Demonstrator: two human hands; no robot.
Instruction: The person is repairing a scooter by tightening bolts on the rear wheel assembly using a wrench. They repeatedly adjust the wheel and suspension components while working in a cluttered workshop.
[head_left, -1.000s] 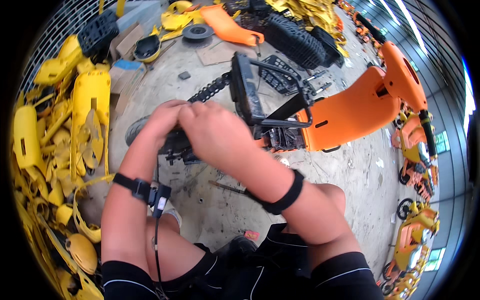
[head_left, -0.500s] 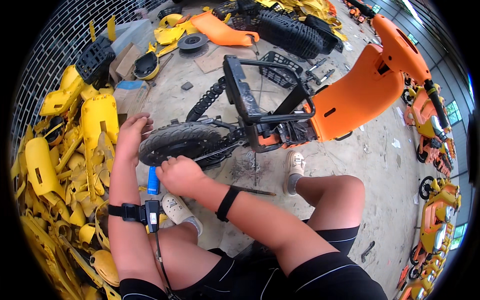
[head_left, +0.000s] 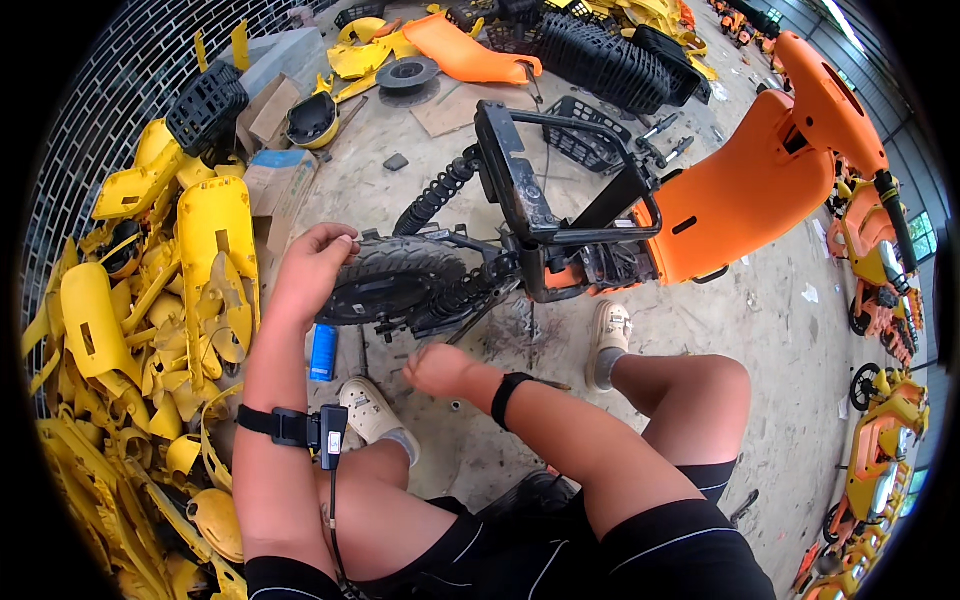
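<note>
An orange-and-black scooter with part of its bodywork off stands before me, its black frame (head_left: 515,165) bare. My left hand (head_left: 318,268) is at the outer edge of the wheel (head_left: 395,280), fingers bent over the tyre. Below the wheel, my right hand (head_left: 442,370) is closed and slightly blurred. A thin dark rod (head_left: 478,325) runs from near its knuckles up toward the frame; whether the hand grips it I cannot make out. A shock absorber (head_left: 437,192) slants above the wheel. Upright on the floor beneath my left wrist is a blue can (head_left: 322,352).
Yellow body panels (head_left: 215,250) are heaped on the left. A cardboard box (head_left: 280,185), a black crate (head_left: 585,135) and a round dark disc (head_left: 407,75) lie farther off. A small round part (head_left: 456,405) is on the floor by my shoe. Parked scooters (head_left: 880,430) line the right.
My right hand has moved right and down, away from the wheel's lower edge. The left hand has come onto the tyre. The whole view has shifted slightly, moving the scene right.
</note>
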